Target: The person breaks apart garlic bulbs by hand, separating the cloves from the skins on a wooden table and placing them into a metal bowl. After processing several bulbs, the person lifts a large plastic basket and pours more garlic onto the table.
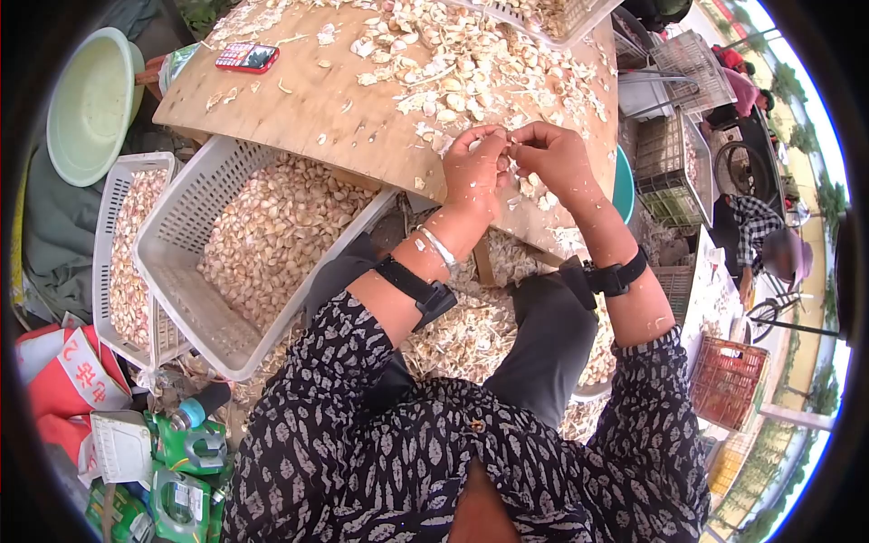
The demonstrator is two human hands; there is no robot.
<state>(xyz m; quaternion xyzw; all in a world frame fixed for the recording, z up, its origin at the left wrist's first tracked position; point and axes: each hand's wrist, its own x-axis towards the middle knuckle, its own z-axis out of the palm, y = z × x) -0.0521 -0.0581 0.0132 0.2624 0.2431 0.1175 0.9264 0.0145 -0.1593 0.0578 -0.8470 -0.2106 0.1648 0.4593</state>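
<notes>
Over the near edge of the wooden table (299, 109), my left hand (474, 172) and my right hand (557, 161) meet fingertip to fingertip. Both are closed in a pinch. Whatever sits between the fingers is too small and covered to make out. Just beyond them spreads a heap of garlic cloves (453, 86) mixed with papery skins. Bits of skin cling to both hands and forearms. A few pale garlic pieces (534, 192) lie on the table edge below my right hand.
Left of my legs stands a grey-white crate (186, 312) of garlic cloves, beside a narrower crate (107, 262). A red phone (247, 58) lies on the table. A pale green basin (77, 109) is at far left. Skins cover the ground. At right, a person (760, 231) bends near a table.
</notes>
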